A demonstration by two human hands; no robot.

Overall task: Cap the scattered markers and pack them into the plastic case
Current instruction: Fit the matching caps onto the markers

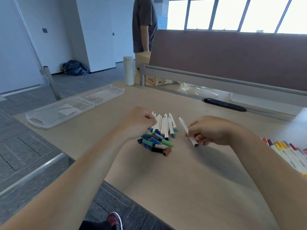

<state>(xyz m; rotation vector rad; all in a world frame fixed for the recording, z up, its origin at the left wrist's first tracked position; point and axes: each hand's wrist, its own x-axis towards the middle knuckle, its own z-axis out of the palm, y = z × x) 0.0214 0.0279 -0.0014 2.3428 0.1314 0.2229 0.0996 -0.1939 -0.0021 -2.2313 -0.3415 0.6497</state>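
Tan desk (182, 171): right hand (214, 130) grips an uncapped marker (184, 126), tip pointing away, caps (156, 141) lying to its left nearer the curled left hand (139, 122), whose hold cannot be told; case (66, 110) open far left.

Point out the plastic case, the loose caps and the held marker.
plastic case (46, 116), head view, bare floor of near half.
loose caps (154, 141), head view, middle of pile.
held marker (183, 123), head view, white barrel above the grip.
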